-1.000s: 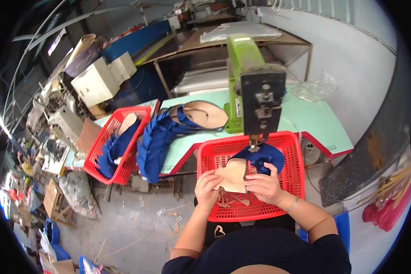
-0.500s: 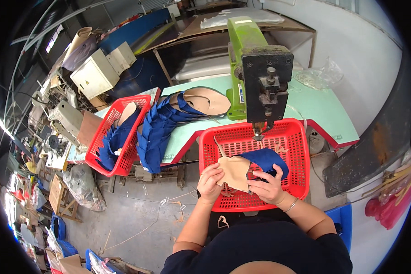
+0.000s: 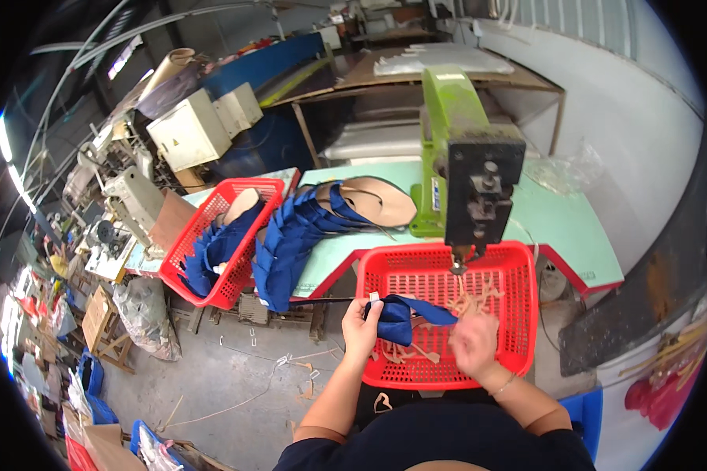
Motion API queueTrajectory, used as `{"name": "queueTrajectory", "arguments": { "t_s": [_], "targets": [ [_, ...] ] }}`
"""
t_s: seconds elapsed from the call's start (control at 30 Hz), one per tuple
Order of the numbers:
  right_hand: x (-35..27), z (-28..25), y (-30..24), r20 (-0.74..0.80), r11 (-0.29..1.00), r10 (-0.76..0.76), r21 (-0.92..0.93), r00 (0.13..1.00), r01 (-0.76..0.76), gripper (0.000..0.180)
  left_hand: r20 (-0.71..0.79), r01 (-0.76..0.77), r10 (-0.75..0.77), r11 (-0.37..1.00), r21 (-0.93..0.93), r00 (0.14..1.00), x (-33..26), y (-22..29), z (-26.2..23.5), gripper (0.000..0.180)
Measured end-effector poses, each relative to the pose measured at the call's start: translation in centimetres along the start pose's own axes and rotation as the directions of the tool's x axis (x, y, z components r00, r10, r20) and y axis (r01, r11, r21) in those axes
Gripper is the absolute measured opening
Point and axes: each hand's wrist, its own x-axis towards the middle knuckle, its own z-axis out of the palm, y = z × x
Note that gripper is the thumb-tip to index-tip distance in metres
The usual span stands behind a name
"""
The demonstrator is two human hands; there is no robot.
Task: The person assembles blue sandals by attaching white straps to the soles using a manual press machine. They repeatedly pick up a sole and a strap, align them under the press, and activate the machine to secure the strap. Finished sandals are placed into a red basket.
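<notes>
My left hand (image 3: 360, 330) pinches a blue shoe upper (image 3: 394, 320) by its left end, where a small white tag shows at the fingertips. The upper's blue face is turned up, and its right end tapers to a point beside my right hand. My right hand (image 3: 474, 344) is smeared by motion, so its fingers cannot be read; it hovers over the right part of a red plastic basket (image 3: 528, 314). Tan scrap strips (image 3: 479, 298) lie in this basket under the upper. Above its far rim stands the black head (image 3: 484, 196) of a green machine (image 3: 448, 102).
On the pale green table (image 3: 573, 212) lies a fanned pile of blue uppers (image 3: 287, 243) with tan linings. A second red basket (image 3: 232, 290) to its left holds more. A clear plastic bag (image 3: 569, 173) lies far right, and a blue bin (image 3: 585, 412) stands near my right elbow.
The upper has turned from its tan side to its blue side and shifted slightly left. My right hand has come away from it to the right. The view has tilted up a little.
</notes>
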Motion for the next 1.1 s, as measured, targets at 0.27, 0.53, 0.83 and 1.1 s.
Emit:
{"name": "queueTrajectory", "arguments": {
  "t_s": [0.27, 0.53, 0.83, 1.1],
  "targets": [
    [3.7, 6.4, -4.9, 0.359, 0.965, 0.044, 0.227, 0.932, -0.132, 0.080, 0.077, 0.153, -0.147, 0.625, -0.765, 0.986, -0.3, 3.0, -0.4, 0.018],
    [12.6, 12.2, -5.7, 0.544, 0.602, 0.209, 0.584, 0.813, -0.545, 0.049, -0.097, 0.006, -0.082, 0.793, -0.609, 0.992, 3.0, 3.7, -7.1, 0.019],
    [32.0, 18.8, -6.9, -0.037, 0.911, -0.185, -0.380, 0.982, 0.158, 0.046, -0.433, 0.042, 0.420, 0.677, 0.735, 0.798, 8.2, 1.6, -14.8, 0.095],
    [26.1, 27.8, 6.0, 0.240, 0.670, 0.286, -0.742, 0.928, -0.015, 0.054, -0.203, -0.053, 0.291, 0.680, 0.731, 0.935, 10.0, 1.7, -18.6, 0.113]
  ]
}}
